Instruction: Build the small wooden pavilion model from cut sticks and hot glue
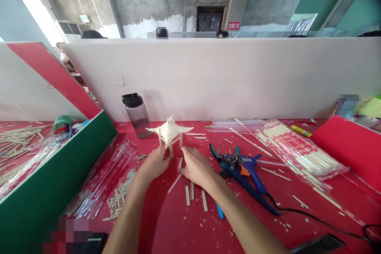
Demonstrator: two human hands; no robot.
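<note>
A small pavilion model made of pale wooden sticks, with a pointed roof and upturned corners, stands upright on the red tabletop. My left hand is closed at its front left leg, the fingertips partly hidden. At the front right leg, the curled fingers of my right hand hold the model near its foot; the thumb lies lower, by some loose sticks. Short cut sticks lie between my forearms. To the right rests a blue glue gun, beside teal-handled cutters.
A dark water bottle stands behind the model. Left are clear plastic wrappers, small stick offcuts and a green divider. Bagged sticks lie right, near a red divider. A black cable crosses the right side.
</note>
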